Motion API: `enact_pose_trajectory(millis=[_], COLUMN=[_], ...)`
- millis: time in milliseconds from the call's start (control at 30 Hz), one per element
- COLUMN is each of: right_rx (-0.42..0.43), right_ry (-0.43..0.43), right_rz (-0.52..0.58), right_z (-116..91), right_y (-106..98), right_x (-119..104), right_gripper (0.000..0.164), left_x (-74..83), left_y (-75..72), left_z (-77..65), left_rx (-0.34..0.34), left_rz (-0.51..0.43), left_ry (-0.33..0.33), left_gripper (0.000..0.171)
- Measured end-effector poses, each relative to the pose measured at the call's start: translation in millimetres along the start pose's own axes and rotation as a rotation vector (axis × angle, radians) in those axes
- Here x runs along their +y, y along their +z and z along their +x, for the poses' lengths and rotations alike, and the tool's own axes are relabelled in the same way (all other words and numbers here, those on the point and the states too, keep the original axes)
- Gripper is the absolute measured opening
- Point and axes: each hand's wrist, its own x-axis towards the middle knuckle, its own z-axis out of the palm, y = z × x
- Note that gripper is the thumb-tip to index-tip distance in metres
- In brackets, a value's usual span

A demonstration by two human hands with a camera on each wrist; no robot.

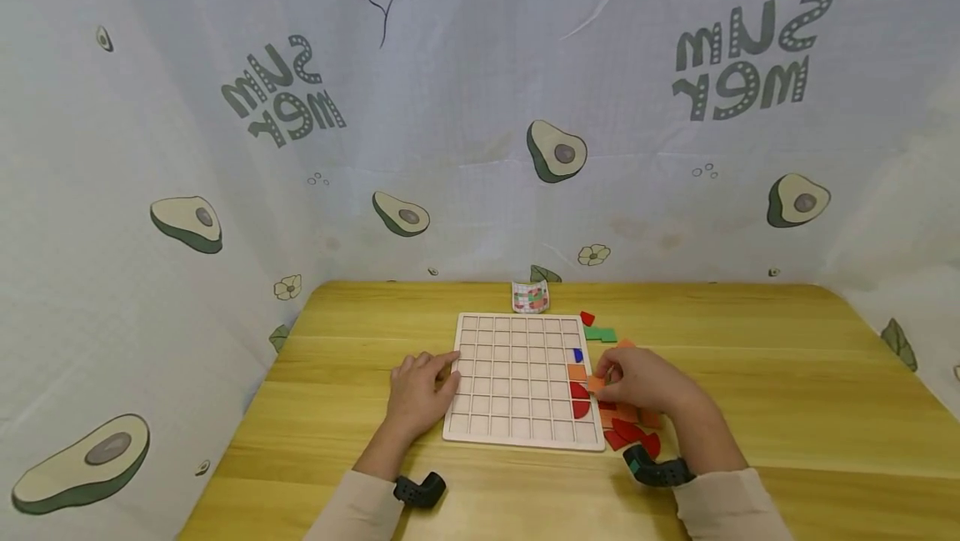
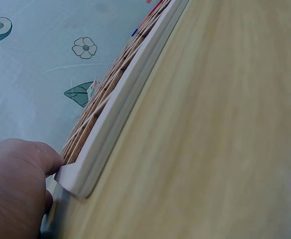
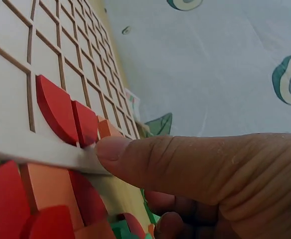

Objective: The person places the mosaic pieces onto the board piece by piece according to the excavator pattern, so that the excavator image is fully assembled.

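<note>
A wooden grid board (image 1: 514,443) lies flat on the table. My left hand (image 1: 416,395) rests at its left edge, index finger and thumb extended to the rim. Beyond the board's right edge, my right hand (image 1: 641,378) pinches an orange square tile (image 1: 596,383) between thumb and fingers. In the board's right-hand column sit a blue rounded tile (image 1: 577,355), an orange square tile (image 1: 577,373) and two red rounded tiles (image 1: 581,409). From the right wrist, the thumb (image 3: 135,154) hides most of the held tile.
Loose red and orange tiles (image 1: 626,431) lie heaped right of the board, partly under the right hand. Green tiles (image 1: 602,333) and a red tile (image 1: 587,318) lie near its far right corner. A small card with a coloured grid (image 1: 530,297) stands behind the board, before the printed cloth.
</note>
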Motion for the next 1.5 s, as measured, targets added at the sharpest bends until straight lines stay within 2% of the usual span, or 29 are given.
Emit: enact_pose_trajectory(millis=[167,333,433,800,1000,1133,1300,1500], right_rx=[-0.032,-0.046,-0.045,-0.026,-0.037,0.028,0.186,0.339], right_ry=[-0.047,-0.106,-0.110,-0.107,-0.100,-0.058,0.020,0.104], right_rz=[0.033,-0.018,-0.041,-0.064,0.001,0.042,0.045,0.069], right_z=[-1.4,-1.5,-2.1,-4.5,-2.5,-2.4,-1.8,2.2], right_y=[10.2,24.0,29.8,32.6,23.9,8.5,-10.2,-15.8], right_x=[-17.6,-34.3,-38.9,-39.4,-29.8,-11.6,20.8,49.4], right_gripper=[0.020,0.023,0.025,0.025,0.022,0.020,0.025,0.034], left_x=[0.9,0.7,0.8,0.8,1.2,-0.4,-0.2,1.0], left_y=[-0.8,-2.2,-1.5,0.5,0.2,0.9,1.3,1.1], left_z=[0.7,0.3,-0.2,-0.6,-0.8,-1.8,-2.3,-2.3], left_rx=[0.005,0.002,-0.005,0.003,0.005,0.007,0.012,0.022], left_rz=[0.002,0.004,0.005,0.003,0.001,0.000,-0.010,0.002], left_ry=[0.003,-0.004,-0.004,0.006,0.005,0.013,0.016,0.023], left_gripper=[0.034,0.034,0.034,0.034,0.033,0.033,0.033,0.033])
